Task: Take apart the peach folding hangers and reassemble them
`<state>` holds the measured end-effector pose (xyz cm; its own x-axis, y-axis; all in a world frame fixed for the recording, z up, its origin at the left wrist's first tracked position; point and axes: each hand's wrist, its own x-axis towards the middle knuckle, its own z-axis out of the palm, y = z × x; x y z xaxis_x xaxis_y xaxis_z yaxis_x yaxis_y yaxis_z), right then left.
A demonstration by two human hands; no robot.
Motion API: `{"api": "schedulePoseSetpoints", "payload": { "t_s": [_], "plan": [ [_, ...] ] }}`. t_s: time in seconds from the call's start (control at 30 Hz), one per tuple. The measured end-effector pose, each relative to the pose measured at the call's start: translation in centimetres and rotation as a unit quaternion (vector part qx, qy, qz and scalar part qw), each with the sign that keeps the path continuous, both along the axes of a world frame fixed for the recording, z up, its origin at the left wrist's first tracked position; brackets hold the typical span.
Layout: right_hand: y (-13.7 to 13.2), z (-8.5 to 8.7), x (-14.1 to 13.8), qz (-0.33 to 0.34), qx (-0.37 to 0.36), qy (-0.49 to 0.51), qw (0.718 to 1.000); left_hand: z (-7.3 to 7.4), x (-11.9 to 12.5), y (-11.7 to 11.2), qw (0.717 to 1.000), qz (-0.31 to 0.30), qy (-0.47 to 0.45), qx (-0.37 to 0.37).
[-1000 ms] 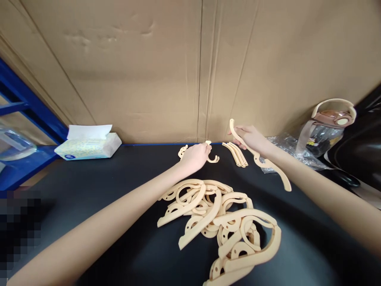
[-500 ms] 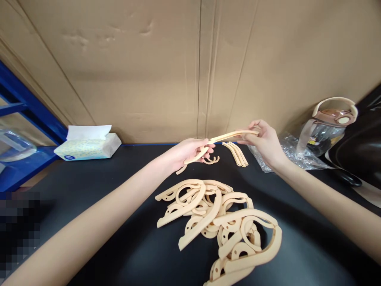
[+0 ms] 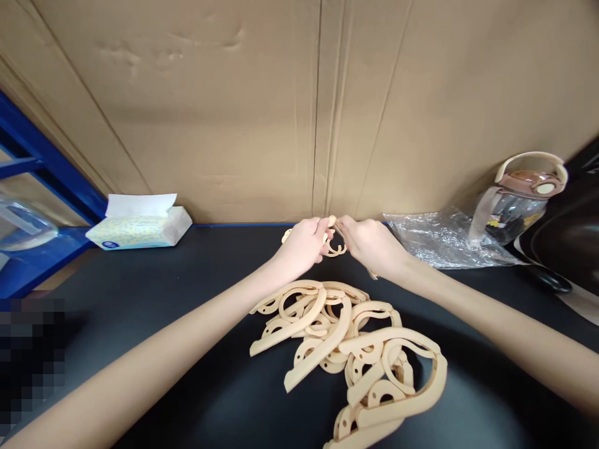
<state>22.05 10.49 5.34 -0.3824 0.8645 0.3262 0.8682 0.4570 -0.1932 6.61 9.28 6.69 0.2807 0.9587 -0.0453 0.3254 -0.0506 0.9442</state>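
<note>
Although kept apart half a second ago, now brought almost together at far middle, grasping one hanger part [image 3: 332, 221] with left hand [image 3: 303, 242] and right hand [image 3: 374, 246]. Pale cream and smooth, mostly covered by this grip, with small rounded end visible, located beyond the pile of similar parts [image 3: 318, 352].

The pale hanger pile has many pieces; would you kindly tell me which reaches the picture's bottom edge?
The lowest piece, at the near end of the pile; the others all stop above that edge.

A cream piece [image 3: 332, 221], largely hidden, is pinched between both hands [image 3: 304, 242] [image 3: 372, 243], beyond jumbled, folded cream hangers [image 3: 322, 350].
</note>
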Motion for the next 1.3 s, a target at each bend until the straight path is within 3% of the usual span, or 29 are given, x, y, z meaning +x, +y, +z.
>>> {"api": "schedulePoseSetpoints", "payload": {
  "t_s": [0.13,0.3,0.37,0.47,0.6,0.7,0.8,0.9,0.97,1.07,1.1,1.3],
  "plan": [
    [3.1,-0.1,2.3,-0.011,-0.028,0.076,0.997,0.1,-1.5,0.0,0.995,0.037,0.052,0.078],
    [4.5,-0.3,7.1,-0.107,0.094,0.117,0.983,0.1,-6.0,3.1,0.992,0.081,0.09,0.032],
    [4.1,-0.7,8.5,-0.111,0.143,0.101,0.978,-0.5,-7.4,4.1,0.99,0.1,0.101,0.008],
    [3.3,-1.8,9.9,-0.085,0.162,0.029,0.983,-2.1,-8.5,5.0,0.984,0.124,0.129,-0.007],
    [2.2,-3.6,11.0,-0.013,0.112,-0.062,0.992,-3.7,-8.8,5.5,0.977,0.122,0.174,0.0],
    [1.5,-4.7,11.8,0.023,0.073,-0.073,0.994,-4.1,-8.9,5.5,0.97,0.112,0.213,0.028],
    [1.2,-5.3,12.4,0.042,0.047,-0.065,0.996,-3.5,-8.9,4.9,0.953,0.105,0.273,0.083],
    [1.2,-5.5,12.9,0.06,0.027,-0.046,0.997,-1.8,-9.3,3.5,0.933,0.063,0.33,0.125],
    [1.4,-5.6,13.2,0.071,0.015,-0.032,0.997,-0.2,-9.7,2.2,0.928,-0.003,0.354,0.114],
    [1.6,-5.9,13.6,0.083,0.0,-0.012,0.996,1.8,-10.6,0.0,0.894,-0.187,0.407,0.004],
    [1.6,-5.9,13.6,0.087,-0.004,-0.007,0.996,2.1,-10.7,-0.8,0.881,-0.218,0.419,-0.022],
    [0.5,-4.9,11.5,0.062,-0.012,0.08,0.995,1.0,-10.4,-3.9,0.88,-0.173,0.442,-0.009]
  ]
}}
